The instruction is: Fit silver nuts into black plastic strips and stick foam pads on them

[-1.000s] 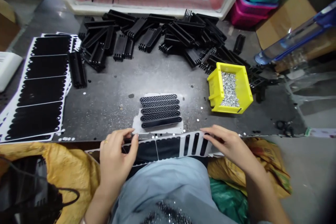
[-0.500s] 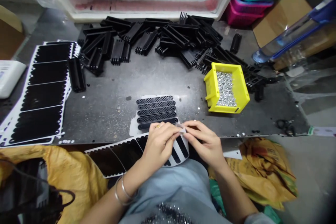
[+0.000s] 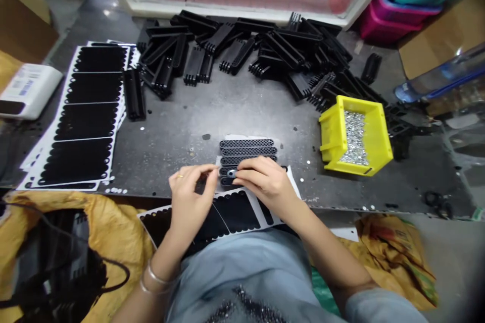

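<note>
My right hand [image 3: 267, 181] pinches a thin dark sticker strip [image 3: 231, 173] between thumb and fingers. The strip's rounded, shiny end with a hole shows at the fingertips, and the rest is hidden. To its left, my left hand [image 3: 192, 194] has thumb and forefinger closed together; whatever they grip is too small to make out. Both hands are over the near end of a row of black bars with a lattice surface [image 3: 248, 151], lying side by side on the table. A white-backed sheet of black stickers [image 3: 237, 212] rests across my lap, partly under both forearms.
More sticker sheets [image 3: 85, 116] are stacked at left. A heap of black plastic pieces [image 3: 235, 48] spreads along the back. At right stands a yellow bin [image 3: 379, 136] of small shiny metal parts. Yellow sacks [image 3: 125, 242] hang below the table edge. A white foam box [image 3: 242, 17] stands behind.
My hands have moved from the lap sheet up to the bars and drawn apart. The strip's holed end now shows at my right fingertips. The view has shifted, too.
</note>
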### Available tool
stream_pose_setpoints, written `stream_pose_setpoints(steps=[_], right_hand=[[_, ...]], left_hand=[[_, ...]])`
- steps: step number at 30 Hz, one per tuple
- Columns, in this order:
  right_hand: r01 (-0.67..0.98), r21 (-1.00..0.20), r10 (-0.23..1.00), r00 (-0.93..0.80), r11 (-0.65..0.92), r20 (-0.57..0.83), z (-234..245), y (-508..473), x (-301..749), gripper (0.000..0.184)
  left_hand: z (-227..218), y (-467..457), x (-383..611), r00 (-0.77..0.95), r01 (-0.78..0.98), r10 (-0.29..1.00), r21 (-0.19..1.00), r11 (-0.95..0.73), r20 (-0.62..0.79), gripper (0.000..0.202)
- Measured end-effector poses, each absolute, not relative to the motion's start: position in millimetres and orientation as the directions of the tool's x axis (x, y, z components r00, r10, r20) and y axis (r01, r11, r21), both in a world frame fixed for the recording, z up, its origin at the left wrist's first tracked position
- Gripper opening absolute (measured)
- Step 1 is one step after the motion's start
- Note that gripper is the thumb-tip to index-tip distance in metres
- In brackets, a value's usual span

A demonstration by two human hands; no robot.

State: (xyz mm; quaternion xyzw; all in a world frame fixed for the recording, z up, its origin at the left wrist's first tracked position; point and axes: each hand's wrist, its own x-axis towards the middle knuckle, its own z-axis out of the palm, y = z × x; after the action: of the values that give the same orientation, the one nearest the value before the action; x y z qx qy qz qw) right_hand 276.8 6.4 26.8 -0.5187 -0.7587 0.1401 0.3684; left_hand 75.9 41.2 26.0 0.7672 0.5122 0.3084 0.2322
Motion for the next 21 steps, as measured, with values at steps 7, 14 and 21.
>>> stream_pose_setpoints(steps=[7, 14, 21], right_hand=[[0.698, -0.584, 0.906, -0.254, 0.414, 0.339, 21.3, 22.3, 270.4, 0.018], [0.724, -0.538, 0.893, -0.259, 0.431, 0.367, 24.3, 21.3, 263.0, 0.016], [0.668, -0.726, 0.986, -0.087, 0.163, 0.141, 40.3, 0.1, 319.3, 0.016]], left_hand=[[13.1, 57.2, 66.6, 0.289, 0.583, 0.957, 0.785, -0.208, 0.038, 0.022], [10.2, 59.1, 69.2, 0.282, 0.557, 0.959, 0.816, -0.158, -0.006, 0.017], [9.5, 61.6, 69.0, 0.296, 0.549, 0.954, 0.825, -0.135, -0.040, 0.020]])
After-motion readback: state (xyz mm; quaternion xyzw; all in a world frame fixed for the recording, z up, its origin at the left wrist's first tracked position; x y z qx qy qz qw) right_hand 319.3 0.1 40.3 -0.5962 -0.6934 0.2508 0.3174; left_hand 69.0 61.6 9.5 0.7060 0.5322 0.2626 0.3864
